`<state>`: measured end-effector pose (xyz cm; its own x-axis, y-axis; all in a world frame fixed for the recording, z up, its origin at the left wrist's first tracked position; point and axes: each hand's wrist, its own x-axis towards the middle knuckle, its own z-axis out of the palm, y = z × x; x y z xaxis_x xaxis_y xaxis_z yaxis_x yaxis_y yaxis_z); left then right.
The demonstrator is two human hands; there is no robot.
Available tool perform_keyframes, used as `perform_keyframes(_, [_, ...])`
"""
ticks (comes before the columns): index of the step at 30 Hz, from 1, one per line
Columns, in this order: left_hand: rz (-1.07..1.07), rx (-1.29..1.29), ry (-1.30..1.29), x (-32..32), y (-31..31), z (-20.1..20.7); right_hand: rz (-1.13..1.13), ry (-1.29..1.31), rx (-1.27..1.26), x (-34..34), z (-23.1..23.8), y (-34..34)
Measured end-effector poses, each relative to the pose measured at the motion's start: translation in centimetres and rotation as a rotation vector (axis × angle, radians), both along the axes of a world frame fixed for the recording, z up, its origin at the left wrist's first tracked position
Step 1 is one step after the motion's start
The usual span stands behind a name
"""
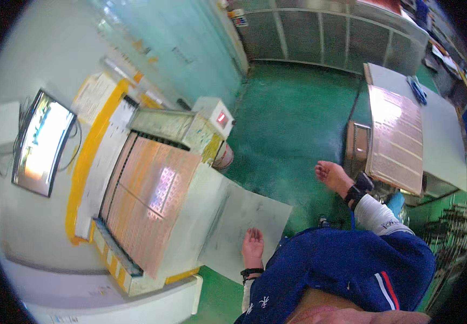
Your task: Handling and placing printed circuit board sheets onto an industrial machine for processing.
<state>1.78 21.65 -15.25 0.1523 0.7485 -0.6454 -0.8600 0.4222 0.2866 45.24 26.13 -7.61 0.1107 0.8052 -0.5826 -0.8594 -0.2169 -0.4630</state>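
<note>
My left hand [253, 247] is raised in front of a flat grey board [274, 210], its fingers extended and holding nothing. To the right, my right hand [330, 175] hangs over the green floor with fingers loosely bent and apart, also empty. A strap is around each wrist. Left of me, copper-coloured perforated panels [128, 216] lie on the slanted bed of a machine, out of reach of both hands. Another copper-coloured panel [398, 129] rests on the table to the right, nearer my right hand but not touched by it.
A monitor [43, 143] is mounted at the left. The machine has a control box [214, 116] with a red display, and a bucket [223, 156] beside it. A blue cloth [416, 89] lies on the right-hand table [444, 129]. Metal racks [449, 237] stand at lower right.
</note>
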Motion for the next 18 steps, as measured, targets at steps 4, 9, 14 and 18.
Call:
perform_keyframes(4, [-0.207, 0.008, 0.026, 3.4, 2.9, 0.3, -0.113, 0.017, 0.087, 6.2, -1.3, -2.0])
perform_keyframes(9, [-0.403, 0.08, 0.001, 9.1, 4.9, 2.0, -0.365, -0.119, 0.068, 12.7, 2.0, -6.8])
perform_keyframes(14, [-0.636, 0.119, 0.029, 15.0, 6.3, 3.6, -0.587, -0.489, -0.162, 19.6, 0.8, -14.4])
perform_keyframes(18, [-0.766, 0.12, -0.041, 19.3, 8.1, 4.6, -0.745, -0.733, -0.304, 24.1, -1.0, -20.6])
